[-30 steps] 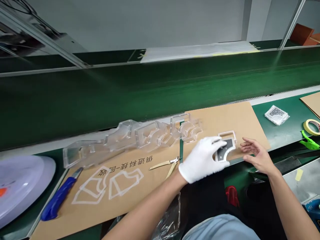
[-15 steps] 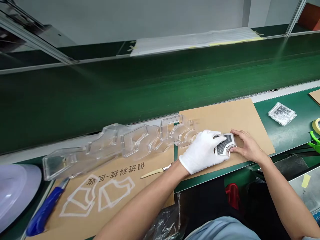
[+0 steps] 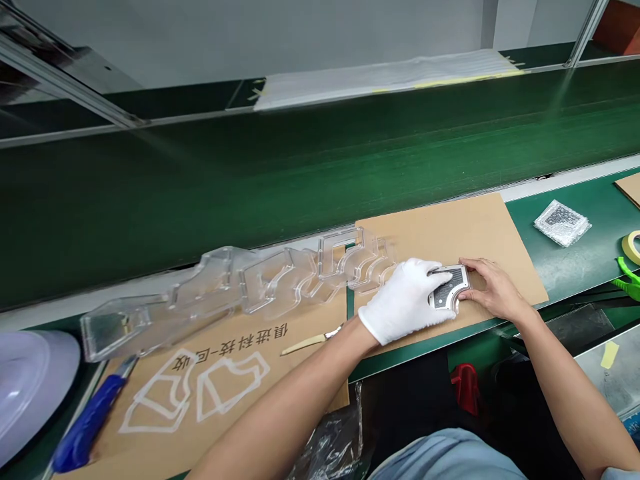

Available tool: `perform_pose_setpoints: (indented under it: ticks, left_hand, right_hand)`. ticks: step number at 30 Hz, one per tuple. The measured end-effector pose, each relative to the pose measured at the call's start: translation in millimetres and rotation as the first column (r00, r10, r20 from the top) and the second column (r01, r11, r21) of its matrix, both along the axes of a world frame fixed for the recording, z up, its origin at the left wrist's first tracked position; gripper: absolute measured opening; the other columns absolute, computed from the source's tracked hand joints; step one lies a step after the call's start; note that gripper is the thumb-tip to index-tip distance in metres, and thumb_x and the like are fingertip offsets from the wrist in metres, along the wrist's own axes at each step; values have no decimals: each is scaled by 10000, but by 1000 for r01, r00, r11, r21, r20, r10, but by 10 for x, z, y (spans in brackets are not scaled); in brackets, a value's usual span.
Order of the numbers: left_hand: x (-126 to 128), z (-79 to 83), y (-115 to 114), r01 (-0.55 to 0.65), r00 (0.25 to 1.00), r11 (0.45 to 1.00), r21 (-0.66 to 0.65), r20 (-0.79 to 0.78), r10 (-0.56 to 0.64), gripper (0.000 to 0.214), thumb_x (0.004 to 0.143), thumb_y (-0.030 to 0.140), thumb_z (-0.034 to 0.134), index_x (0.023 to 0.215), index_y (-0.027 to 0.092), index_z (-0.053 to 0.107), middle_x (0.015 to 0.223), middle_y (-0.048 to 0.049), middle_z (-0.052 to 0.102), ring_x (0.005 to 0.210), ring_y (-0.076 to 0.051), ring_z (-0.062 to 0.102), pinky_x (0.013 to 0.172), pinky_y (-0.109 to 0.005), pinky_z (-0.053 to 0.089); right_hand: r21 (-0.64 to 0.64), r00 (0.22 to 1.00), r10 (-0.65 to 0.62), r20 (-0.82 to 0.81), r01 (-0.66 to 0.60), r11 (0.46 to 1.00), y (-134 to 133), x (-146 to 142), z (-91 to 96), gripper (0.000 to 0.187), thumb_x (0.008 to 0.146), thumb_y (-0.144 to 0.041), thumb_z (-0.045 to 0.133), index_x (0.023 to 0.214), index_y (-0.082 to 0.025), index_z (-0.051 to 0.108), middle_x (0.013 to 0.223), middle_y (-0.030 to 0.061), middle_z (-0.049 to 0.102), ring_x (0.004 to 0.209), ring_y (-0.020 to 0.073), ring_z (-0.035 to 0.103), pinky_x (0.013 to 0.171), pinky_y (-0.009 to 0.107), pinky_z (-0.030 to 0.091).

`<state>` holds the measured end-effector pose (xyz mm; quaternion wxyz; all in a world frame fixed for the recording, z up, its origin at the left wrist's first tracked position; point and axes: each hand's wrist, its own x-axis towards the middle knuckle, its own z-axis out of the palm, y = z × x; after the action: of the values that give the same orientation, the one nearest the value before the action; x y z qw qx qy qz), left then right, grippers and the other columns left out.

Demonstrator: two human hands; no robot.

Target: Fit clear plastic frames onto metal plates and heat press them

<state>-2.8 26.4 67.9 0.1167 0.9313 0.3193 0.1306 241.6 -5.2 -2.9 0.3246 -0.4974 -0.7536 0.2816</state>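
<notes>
My left hand [image 3: 407, 300], in a white glove, grips the left side of a small framed part with a dark mesh face [image 3: 449, 287] and a curved cut-out edge. My bare right hand [image 3: 493, 288] pinches the same part at its right end, thumb below and fingers above. The part is over a cardboard sheet [image 3: 440, 223]. Just left of the gloved hand, several clear plastic shells [image 3: 277, 280] stand in a row. A tool with a cream handle [image 3: 303, 345] lies near my left forearm, which partly hides it.
Left are a blue-handled blade [image 3: 90, 420], white paper-like outlines [image 3: 160, 393] on printed cardboard [image 3: 280, 400] and a pale round lid-like thing [image 3: 35, 387]. Right are a bagged part [image 3: 563, 223], tape [image 3: 634, 247] and a green-handled tool [image 3: 627, 280]. A green belt [image 3: 300, 173] runs behind.
Both hands keep their hold on the mesh-faced part, with hardly any movement. The whole view has shifted slightly.
</notes>
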Motion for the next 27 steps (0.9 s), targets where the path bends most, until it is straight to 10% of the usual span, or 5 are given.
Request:
perform_pose_setpoints:
  ticks: [27]
  left_hand:
    - [69, 135, -17, -15, 1000, 999, -51, -23, 14, 188, 879, 365, 743, 954, 194, 772, 855, -83, 694, 749, -247, 641, 737, -364, 475]
  right_hand:
    - [-5, 1000, -19, 10, 19, 1000, 52, 1, -17, 713, 833, -358, 949, 1455, -253, 616, 1363, 122, 734, 1253, 318, 703, 1120, 530, 506]
